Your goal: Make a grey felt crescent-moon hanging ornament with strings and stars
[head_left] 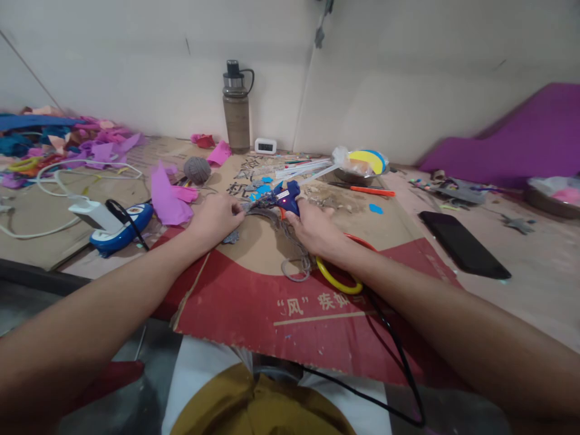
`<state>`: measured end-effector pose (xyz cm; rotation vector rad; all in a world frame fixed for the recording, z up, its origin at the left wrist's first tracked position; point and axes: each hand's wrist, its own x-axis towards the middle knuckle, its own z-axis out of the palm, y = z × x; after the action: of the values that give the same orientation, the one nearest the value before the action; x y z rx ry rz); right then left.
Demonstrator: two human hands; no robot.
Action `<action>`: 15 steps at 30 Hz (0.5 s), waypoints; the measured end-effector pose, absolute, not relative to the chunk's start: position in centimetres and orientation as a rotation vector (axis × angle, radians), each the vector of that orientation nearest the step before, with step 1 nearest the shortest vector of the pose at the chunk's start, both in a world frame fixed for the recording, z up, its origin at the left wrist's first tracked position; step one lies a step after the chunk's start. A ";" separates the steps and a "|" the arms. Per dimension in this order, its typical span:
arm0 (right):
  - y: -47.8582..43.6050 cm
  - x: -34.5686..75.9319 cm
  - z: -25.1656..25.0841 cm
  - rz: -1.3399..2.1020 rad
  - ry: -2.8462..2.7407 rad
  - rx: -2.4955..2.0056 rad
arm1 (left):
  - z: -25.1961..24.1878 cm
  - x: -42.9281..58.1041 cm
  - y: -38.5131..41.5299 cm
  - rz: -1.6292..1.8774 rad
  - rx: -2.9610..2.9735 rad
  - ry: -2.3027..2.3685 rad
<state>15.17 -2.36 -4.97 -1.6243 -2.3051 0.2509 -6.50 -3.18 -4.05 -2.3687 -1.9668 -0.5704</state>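
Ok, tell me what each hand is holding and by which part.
The right hand grips a blue glue gun by its handle. The left hand pinches the end of a grey curved piece at its fingertips.

Blue glue gun [287,197], grey yarn ball [197,170], yellow ring [338,279], black phone [463,244], red-and-tan cardboard [254,302]; the scraps [261,192] at twelve o'clock look blue.

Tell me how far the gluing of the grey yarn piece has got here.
Partly done: a grey curved piece already lies formed on the cardboard. In hand: the right hand holds the blue glue gun at it while the left hand pins its end. Left: loose grey yarn trails unglued, and the yarn ball sits unused.
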 end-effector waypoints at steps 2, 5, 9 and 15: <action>-2.3 15.3 -4.9 0.253 -2.274 -1.631 | -4.0 -6.5 -3.2 -0.563 -2.377 -1.971; -2.6 15.4 -4.4 0.301 -2.259 -1.613 | -3.9 -6.5 -3.3 -0.535 -2.369 -1.977; -2.9 15.3 -4.2 0.336 -2.320 -1.579 | -4.0 -6.4 -3.3 -0.534 -2.356 -1.959; -2.5 15.4 -4.4 0.270 -2.314 -1.633 | -3.9 -6.4 -3.3 -0.527 -2.347 -1.968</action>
<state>15.42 -2.54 -4.42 -1.6333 -2.3144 0.2695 -6.37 -3.32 -3.89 -2.3474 -1.9679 -0.5268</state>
